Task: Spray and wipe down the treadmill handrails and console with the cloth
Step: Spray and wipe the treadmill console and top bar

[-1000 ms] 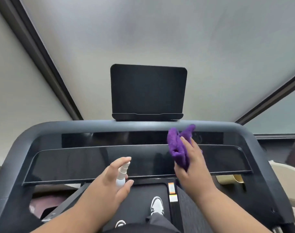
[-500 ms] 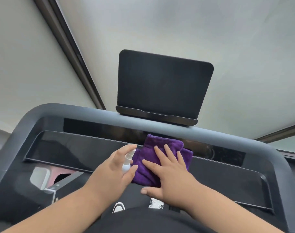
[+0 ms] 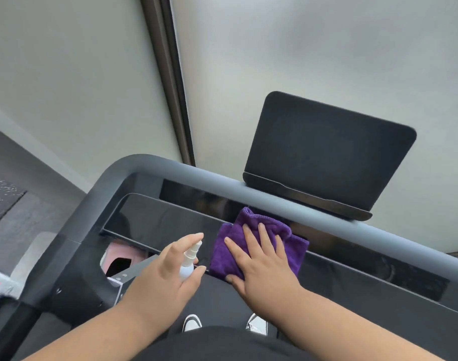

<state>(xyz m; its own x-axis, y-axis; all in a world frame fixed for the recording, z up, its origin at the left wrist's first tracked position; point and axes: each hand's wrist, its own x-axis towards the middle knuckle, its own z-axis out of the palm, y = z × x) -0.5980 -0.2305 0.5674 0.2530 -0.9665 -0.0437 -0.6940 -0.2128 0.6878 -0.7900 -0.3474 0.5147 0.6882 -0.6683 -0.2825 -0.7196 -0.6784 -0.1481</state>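
Right hand [image 3: 261, 259] presses the cloth [image 3: 259, 246] flat-fingered on the console [image 3: 155, 225] while left hand [image 3: 168, 277] grips the spray bottle [image 3: 190, 260]; the bunched cloth could smear the glossy panel.

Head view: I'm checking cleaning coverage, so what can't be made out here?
- Console panel under the purple cloth: hidden by cloth and right hand.
- Spray bottle body: covered by the left hand.
- Right end of the handrail: cut off by the frame edge.
- Spray or streaks on the glossy panel: too faint to tell.
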